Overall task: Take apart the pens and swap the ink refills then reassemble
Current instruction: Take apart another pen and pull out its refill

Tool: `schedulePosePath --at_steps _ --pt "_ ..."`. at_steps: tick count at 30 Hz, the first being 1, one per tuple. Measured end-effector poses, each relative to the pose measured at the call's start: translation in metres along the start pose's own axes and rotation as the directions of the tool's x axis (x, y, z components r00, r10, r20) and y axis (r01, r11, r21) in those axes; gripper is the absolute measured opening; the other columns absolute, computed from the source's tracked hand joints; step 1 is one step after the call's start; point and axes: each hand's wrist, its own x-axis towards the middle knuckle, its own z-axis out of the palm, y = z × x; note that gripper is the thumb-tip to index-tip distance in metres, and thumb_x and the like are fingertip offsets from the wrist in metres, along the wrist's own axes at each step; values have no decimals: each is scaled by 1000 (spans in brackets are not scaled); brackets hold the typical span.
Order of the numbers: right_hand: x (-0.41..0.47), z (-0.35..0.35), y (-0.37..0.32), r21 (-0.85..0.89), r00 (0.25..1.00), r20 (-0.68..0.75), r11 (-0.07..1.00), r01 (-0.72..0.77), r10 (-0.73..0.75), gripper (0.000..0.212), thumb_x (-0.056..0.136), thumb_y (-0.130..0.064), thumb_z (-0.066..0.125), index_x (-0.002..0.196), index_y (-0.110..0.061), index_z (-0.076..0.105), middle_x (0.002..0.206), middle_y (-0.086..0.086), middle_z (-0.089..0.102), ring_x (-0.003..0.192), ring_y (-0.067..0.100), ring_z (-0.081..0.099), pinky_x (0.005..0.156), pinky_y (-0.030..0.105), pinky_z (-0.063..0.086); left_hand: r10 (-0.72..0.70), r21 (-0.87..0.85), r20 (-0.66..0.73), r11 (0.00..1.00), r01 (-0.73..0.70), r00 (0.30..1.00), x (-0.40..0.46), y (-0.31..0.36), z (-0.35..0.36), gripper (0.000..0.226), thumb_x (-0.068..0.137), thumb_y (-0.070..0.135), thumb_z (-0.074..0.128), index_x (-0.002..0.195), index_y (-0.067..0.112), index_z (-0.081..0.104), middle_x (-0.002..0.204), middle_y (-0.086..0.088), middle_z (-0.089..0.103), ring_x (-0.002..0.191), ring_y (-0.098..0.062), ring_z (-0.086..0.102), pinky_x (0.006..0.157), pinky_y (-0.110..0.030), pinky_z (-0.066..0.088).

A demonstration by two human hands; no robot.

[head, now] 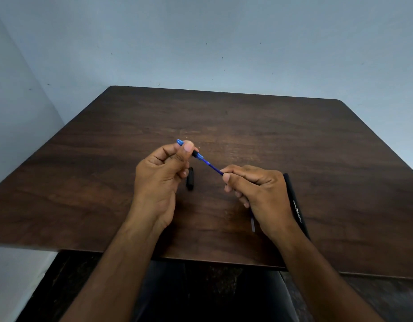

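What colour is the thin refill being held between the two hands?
Blue; the refill shows best in the head view.

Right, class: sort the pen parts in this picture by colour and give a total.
Blue: 2, the pen barrel and the ink refill
Black: 2, the pen cap and the black pen
Pale: 1, a refill on the table
Total: 5

Left grip [165, 168], right grip [252, 184]: both pinching.
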Motion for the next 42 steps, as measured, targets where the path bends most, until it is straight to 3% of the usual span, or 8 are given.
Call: schedulePosePath --at_steps 5,8,12,15,22,30,38,42 --pt "0 0 0 42 999 -27 999 19 -18 9 89 -4 73 90 -4 81 67 2 69 61 2 61 58 9 43 42 -7 -102 999 -43 994 9 9 -11 17 73 32 81 79 16 79 85 -3 75 59 -6 45 59 -22 38" --pt "1 -1 0 48 997 -68 998 33 -30 10 89 -2 72 93 -1 80 67 5 68 58 3 58 57 10 41 84 250 -103 967 -56 991 10 9 -19 25 74 34 83 87 14 80 80 3 75 59 -1 51 61 -17 40" --pt "1 0 -2 13 996 -86 1000 25 -24 11 90 -3 71 96 -2 80 67 0 69 56 2 59 57 9 42 124 646 31 754 -115 992 6 1 -20 19 74 31 85 89 21 83 81 12 79 80 5 71 72 -13 50" --pt "1 -1 -3 -11 996 -87 1000 12 -12 11 91 -5 71 97 -4 80 67 -1 68 54 2 58 55 10 41 152 809 70 570 -145 986 2 -2 -19 15 73 35 87 86 29 83 75 15 77 71 14 66 64 -4 46" --pt "2 0 -2 -71 996 -92 997 -9 3 13 92 -9 70 100 -7 80 68 -1 69 56 1 59 56 9 42 -37 968 123 223 -111 992 -5 -7 -9 25 81 48 77 103 36 78 76 24 64 71 3 55 58 -5 33" --pt "1 0 -3 -95 996 -82 995 -37 29 15 93 -12 69 102 -8 79 70 -1 70 50 3 55 51 12 41 -69 991 120 67 -116 990 -10 -7 -4 36 86 48 72 117 31 74 109 6 73 98 -10 62 81 -23 45" --pt "1 0 -2 -99 997 -69 995 -29 22 14 93 -11 69 102 -7 79 70 -3 70 54 -1 61 57 8 43 -44 986 141 92 -136 989 -10 -6 -5 41 82 47 75 119 29 73 109 5 69 95 -9 59 84 -25 47" --pt "1 0 0 -87 998 -65 996 -15 9 14 92 -13 71 102 -7 80 70 -6 71 54 1 61 56 8 44 186 908 129 372 -192 974 -14 -9 -9 26 75 40 84 98 30 80 85 18 71 79 0 63 71 -8 43"
